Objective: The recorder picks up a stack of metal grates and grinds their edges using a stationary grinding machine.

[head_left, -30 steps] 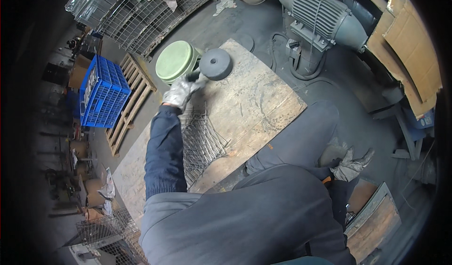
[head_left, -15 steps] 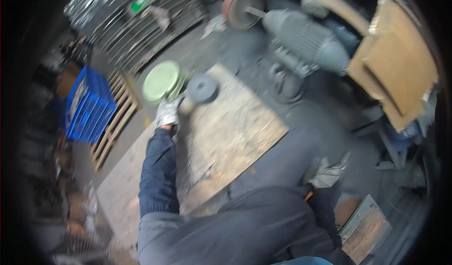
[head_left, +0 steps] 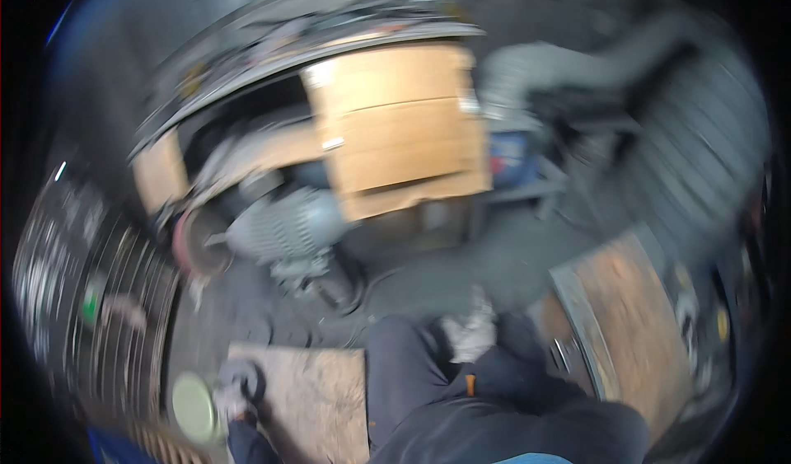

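Note:
The picture is smeared by motion. My left hand (head_left: 233, 401), in a pale glove, is low on the left beside a dark grey disc with a centre hole (head_left: 241, 375). It also lies next to a round pale green container (head_left: 194, 406); blur hides its fingers and whether it grips either one. Both things are at the left edge of a worn wooden board (head_left: 317, 398). My right hand (head_left: 470, 334), gloved too, is beside my knee with fingers stretched forward and nothing visible in it.
A grey motor (head_left: 284, 223) with a red-rimmed wheel (head_left: 191, 241) stands ahead on the left. Cardboard (head_left: 395, 126) hangs below a cluttered bench (head_left: 305, 48). To the right lies a wood-topped box (head_left: 630, 316). A wire rack (head_left: 124, 316) stands far left.
The view has swung to the right, so the board, green container and disc now sit lower left. My left hand has stayed beside them, and the bench and right-hand box have come into fuller view.

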Motion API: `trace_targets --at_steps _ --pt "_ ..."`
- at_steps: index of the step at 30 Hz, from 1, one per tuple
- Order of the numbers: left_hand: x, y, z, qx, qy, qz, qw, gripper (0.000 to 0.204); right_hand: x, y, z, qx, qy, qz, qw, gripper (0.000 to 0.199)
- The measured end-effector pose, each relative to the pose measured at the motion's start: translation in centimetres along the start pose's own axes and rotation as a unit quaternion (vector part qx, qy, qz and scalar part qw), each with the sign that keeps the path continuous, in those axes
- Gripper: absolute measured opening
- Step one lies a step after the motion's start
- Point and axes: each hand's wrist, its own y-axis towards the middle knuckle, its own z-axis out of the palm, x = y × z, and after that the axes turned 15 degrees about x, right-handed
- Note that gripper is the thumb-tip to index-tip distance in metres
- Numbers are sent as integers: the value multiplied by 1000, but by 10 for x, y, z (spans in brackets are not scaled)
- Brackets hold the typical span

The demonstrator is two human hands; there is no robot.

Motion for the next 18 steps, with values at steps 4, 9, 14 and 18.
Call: trace_targets --at_steps 4,9,14,18 --pt "-47 111 -23 -41 -161 123 978 17 34 8 5 66 -214 -108 969 91" --pt "-200 150 -125 -12 -402 228 887 22 38 18 1 22 -93 -217 971 86" --pt "-291 80 -232 54 -624 190 756 32 37 14 -43 211 64 -180 959 69" --pt "-364 49 -283 99 -727 191 652 46 9 26 -38 184 187 -285 922 52"
